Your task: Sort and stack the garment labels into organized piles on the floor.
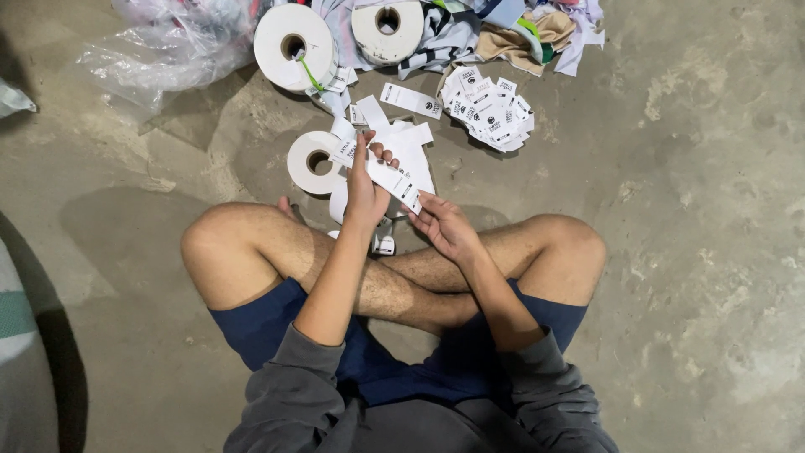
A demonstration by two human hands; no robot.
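- Right hand (444, 225) pinches the low end of a white label strip (394, 180).
- Left hand (365, 189) grips its top; keep it tight and flat.
- Cut labels (490, 109) sit piled beyond the rolls (295, 46).

Bare grey concrete floor (688, 252), stained, patchy; crumpled clear plastic sheet (159, 46) top left; dim overhead light.

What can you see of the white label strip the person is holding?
The label strip is a thin white ribbon, woven or paper-like, with small dark printed marks at intervals. It runs diagonally between both hands above the crossed legs: the left hand grips its upper end, fingers curled over it, and the right hand pinches its lower end. Its upper end seems to trail toward the small roll on the concrete floor; the link itself is hidden.
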